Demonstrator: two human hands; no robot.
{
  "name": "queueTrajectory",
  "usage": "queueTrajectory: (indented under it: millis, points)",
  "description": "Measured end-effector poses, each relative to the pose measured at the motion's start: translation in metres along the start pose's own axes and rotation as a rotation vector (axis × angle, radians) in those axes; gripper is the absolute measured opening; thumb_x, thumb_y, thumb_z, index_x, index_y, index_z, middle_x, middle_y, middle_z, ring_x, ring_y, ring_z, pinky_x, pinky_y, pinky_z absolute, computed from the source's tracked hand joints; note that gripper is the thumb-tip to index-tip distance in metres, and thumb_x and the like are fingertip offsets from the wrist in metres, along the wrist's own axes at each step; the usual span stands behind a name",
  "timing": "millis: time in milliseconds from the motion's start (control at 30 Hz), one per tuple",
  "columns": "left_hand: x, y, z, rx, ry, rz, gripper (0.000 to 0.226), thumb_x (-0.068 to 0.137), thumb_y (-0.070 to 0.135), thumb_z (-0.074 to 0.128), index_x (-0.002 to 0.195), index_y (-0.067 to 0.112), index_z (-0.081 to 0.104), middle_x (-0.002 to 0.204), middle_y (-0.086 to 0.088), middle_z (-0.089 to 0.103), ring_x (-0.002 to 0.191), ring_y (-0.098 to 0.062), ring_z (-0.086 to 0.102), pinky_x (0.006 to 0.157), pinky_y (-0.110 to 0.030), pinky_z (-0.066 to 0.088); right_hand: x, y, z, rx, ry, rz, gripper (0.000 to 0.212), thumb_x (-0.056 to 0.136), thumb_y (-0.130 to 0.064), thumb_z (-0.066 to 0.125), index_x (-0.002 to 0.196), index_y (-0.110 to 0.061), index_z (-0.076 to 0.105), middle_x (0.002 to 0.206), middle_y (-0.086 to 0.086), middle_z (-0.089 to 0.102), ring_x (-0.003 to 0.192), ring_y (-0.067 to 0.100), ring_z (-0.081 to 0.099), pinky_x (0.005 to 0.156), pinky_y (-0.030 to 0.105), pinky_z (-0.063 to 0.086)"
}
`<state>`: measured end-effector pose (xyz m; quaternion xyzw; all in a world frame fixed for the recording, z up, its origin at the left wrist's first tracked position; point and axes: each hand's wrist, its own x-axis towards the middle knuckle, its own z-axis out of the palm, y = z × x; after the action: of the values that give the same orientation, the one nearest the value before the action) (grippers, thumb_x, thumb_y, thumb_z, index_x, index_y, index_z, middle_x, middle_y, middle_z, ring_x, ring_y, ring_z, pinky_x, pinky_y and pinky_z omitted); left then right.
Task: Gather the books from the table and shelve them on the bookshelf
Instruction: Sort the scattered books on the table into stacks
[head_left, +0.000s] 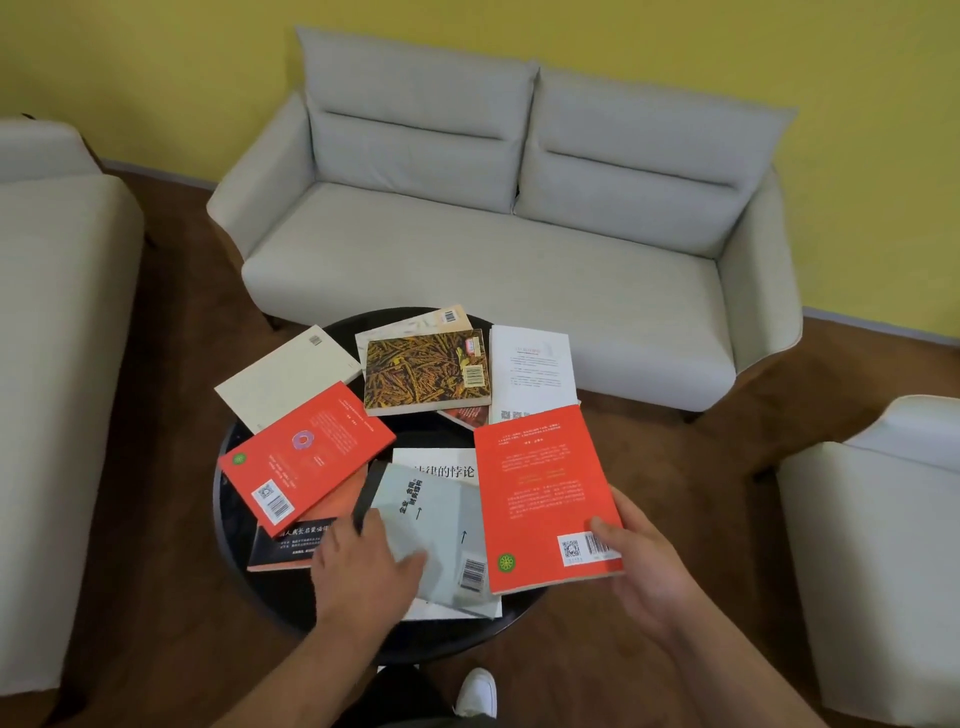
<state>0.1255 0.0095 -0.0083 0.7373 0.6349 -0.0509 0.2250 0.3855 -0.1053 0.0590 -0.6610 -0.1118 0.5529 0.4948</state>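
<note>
Several books lie scattered on a round black table (228, 512). My right hand (641, 566) grips the near corner of a red book (543, 493), thumb on its cover beside the barcode. My left hand (363, 566) holds the left edge of a pale grey-green book (441, 525), which is tilted up off a white book with black characters (441, 465). Another red book (306, 457) lies at the left over a black book (283, 551). Farther back are a cream book (285, 379), a brown patterned book (426, 371) and a white book (532, 369).
A light grey sofa (493, 249) stands behind the table against a yellow wall. A grey armchair (57, 312) is at the left, another (878, 545) at the right. Brown wooden floor surrounds the table. My white shoe (478, 693) shows below. No bookshelf is in view.
</note>
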Motion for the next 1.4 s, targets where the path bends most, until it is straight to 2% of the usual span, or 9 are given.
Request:
queueTrajectory:
  millis: [100,233,400,700,767,933,1067,1233,1400]
  points:
    - [-0.018,-0.001,0.015,0.01,-0.211,0.02,0.105,0.08,0.068,0.061,0.157,0.025,0.003,0.163,-0.019,0.003,0.152,-0.039,-0.003,0.121,-0.049,0.018,-0.001,-0.006,0.006,-0.075,-0.036,-0.044,0.035,0.103,-0.008,0.054,0.131,-0.029,0.059,0.112,0.003,0.077,0.104,0.028,0.075,0.087,0.046,0.061]
    - [-0.001,-0.006,0.004,0.024,-0.226,0.185,0.098,0.084,0.062,0.062,0.158,0.032,0.005,0.165,-0.013,-0.014,0.152,-0.033,-0.019,0.123,-0.047,0.004,0.001,-0.018,0.009,-0.16,-0.052,-0.095,0.039,0.102,-0.009,0.058,0.134,-0.032,0.057,0.113,0.0,0.076,0.104,0.025,0.075,0.089,0.047,0.061]
    - [0.034,-0.009,-0.003,-0.053,-0.23,0.331,0.083,0.08,0.07,0.061,0.15,0.035,0.034,0.167,-0.008,-0.002,0.153,-0.025,-0.014,0.124,-0.044,0.006,-0.001,-0.024,0.007,-0.152,-0.039,-0.118,0.04,0.1,-0.01,0.061,0.131,-0.034,0.057,0.11,-0.004,0.077,0.101,0.021,0.076,0.077,0.036,0.063]
    - [0.064,0.02,-0.013,0.218,-0.178,0.57,0.064,0.096,0.045,0.054,0.154,0.038,0.027,0.162,0.01,-0.005,0.155,-0.026,-0.007,0.122,-0.047,-0.006,-0.007,-0.025,0.008,-0.274,-0.092,-0.135,0.046,0.098,-0.01,0.065,0.131,-0.039,0.051,0.11,-0.01,0.076,0.103,0.015,0.075,0.075,0.029,0.063]
    - [0.041,0.043,-0.02,-0.092,-0.089,0.491,0.052,0.098,0.043,0.054,0.147,0.029,0.045,0.162,0.001,0.03,0.151,-0.024,0.02,0.121,-0.039,0.013,-0.009,-0.024,0.015,-0.338,-0.114,-0.172,0.052,0.098,-0.012,0.064,0.135,-0.044,0.048,0.116,-0.013,0.074,0.106,0.009,0.073,0.075,0.026,0.062]
    - [-0.005,0.098,-0.056,-1.421,-0.634,-0.024,0.052,0.092,0.06,0.049,0.127,0.023,0.058,0.121,-0.008,0.068,0.113,-0.029,0.066,0.093,-0.052,0.056,-0.024,-0.014,0.047,-0.713,-0.238,-0.385,0.081,0.092,-0.014,0.063,0.146,-0.064,0.029,0.113,-0.018,0.061,0.101,0.011,0.066,0.08,0.024,0.059]
    - [0.0,0.084,-0.062,-1.497,-0.489,-0.129,0.048,0.088,0.037,0.065,0.127,0.012,0.053,0.111,-0.02,0.071,0.095,-0.033,0.07,0.081,-0.05,0.058,-0.023,-0.001,0.062,-1.042,-0.36,-0.516,0.081,0.089,-0.033,0.063,0.153,-0.056,0.019,0.103,-0.027,0.041,0.097,0.003,0.051,0.077,0.013,0.045]
    - [0.012,0.049,-0.063,-1.606,-0.536,-0.3,0.032,0.095,0.013,0.04,0.115,0.006,0.065,0.09,-0.016,0.076,0.082,-0.032,0.071,0.086,-0.05,0.055,0.001,0.017,0.058,-0.797,-0.139,-0.376,0.031,0.096,-0.044,0.062,0.127,-0.043,0.056,0.125,-0.024,0.056,0.122,0.003,0.057,0.093,0.022,0.055]
    - [0.013,0.046,-0.055,-1.482,-0.553,-0.284,0.026,0.097,0.011,0.044,0.105,0.01,0.068,0.089,-0.015,0.077,0.078,-0.03,0.073,0.078,-0.046,0.058,0.036,0.021,0.069,-0.401,-0.137,0.042,0.016,0.099,-0.035,0.062,0.114,-0.029,0.062,0.116,-0.005,0.075,0.096,0.012,0.076,0.077,0.026,0.06]
